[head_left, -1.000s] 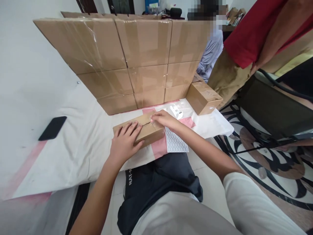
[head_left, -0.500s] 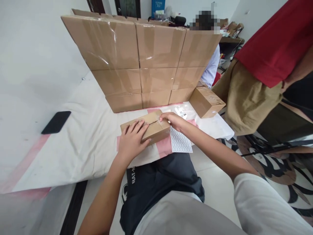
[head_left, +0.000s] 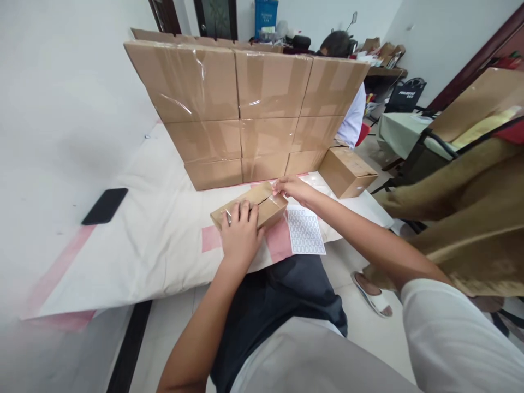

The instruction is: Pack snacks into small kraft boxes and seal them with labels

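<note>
A small closed cardboard box (head_left: 268, 210) lies on the pale cloth in front of me, with a seam along its top. My left hand (head_left: 240, 232) holds it from the near left, fingers spread over the top and thumb along the near side. At the box's far right end, my right hand (head_left: 292, 190) has thumb and forefinger pinched together by the top seam. Whatever is between those fingertips is too small to make out. A white sheet printed with rows of small labels (head_left: 306, 232) lies just right of the box.
A wall of stacked, taped cardboard boxes (head_left: 266, 98) stands behind. A single box (head_left: 347, 169) sits at its right end. On the left lies a black phone-like slab (head_left: 105, 206). A person in brown trousers (head_left: 454, 218) is close on my right; another sits behind the stack.
The view has shifted, and the person at the right has moved lower and farther right. My left hand has slid a little along the box; my right hand stays at its far right end.
</note>
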`<state>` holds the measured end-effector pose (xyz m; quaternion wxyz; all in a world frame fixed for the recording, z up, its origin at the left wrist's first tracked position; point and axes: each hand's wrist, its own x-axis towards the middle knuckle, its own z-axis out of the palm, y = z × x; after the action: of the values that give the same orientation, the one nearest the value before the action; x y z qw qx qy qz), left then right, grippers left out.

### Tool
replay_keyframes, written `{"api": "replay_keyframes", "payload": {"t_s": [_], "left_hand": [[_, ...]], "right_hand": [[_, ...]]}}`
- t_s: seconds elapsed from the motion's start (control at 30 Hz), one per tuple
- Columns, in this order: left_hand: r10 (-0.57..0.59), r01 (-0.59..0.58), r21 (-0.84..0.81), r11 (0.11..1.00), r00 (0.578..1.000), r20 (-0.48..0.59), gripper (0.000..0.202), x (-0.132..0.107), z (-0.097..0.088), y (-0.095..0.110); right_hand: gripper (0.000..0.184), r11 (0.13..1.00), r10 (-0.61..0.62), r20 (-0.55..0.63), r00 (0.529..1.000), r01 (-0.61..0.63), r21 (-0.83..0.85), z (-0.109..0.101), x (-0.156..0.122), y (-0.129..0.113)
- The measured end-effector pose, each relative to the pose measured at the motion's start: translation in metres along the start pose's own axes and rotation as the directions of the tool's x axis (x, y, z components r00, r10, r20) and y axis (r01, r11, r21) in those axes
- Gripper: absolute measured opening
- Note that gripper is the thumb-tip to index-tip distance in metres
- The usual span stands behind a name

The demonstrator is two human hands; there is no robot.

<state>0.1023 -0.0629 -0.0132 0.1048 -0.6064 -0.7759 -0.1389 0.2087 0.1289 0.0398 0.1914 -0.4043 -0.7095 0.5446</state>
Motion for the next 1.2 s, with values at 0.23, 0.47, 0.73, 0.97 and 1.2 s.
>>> {"api": "replay_keyframes", "payload": {"t_s": [0.23,0.47,0.73,0.97,1.2], "left_hand": [[-0.066,0.066,0.009,0.998,0.998,-0.018,0.061,-0.002,0.005,0.019],[-0.068,0.068,-0.008,0.998,0.997,-0.024,0.06,0.001,0.005,0.011],[-0.088,0.087,-0.038,0.996,0.996,-0.019,0.058,0.006,0.006,0.004],[-0.087,0.086,-0.025,0.996,0.996,-0.026,0.057,0.004,0.004,0.005],[-0.085,0.085,-0.008,0.996,0.996,-0.009,0.058,0.005,0.004,0.004]], "right_hand": [[0.005,0.999,-0.034,0.304,0.952,0.027,0.028,-0.012,0.014,-0.004],[0.058,0.983,0.104,0.446,0.889,-0.025,-0.179,-0.021,0.004,-0.012],[0.105,0.97,0.193,0.383,0.903,-0.117,-0.213,-0.009,-0.018,-0.039],[0.103,0.994,0.093,0.349,0.933,-0.066,-0.089,-0.007,0.01,-0.034],[0.07,0.932,0.229,0.233,0.945,-0.144,-0.333,0.009,0.032,-0.025]]}}
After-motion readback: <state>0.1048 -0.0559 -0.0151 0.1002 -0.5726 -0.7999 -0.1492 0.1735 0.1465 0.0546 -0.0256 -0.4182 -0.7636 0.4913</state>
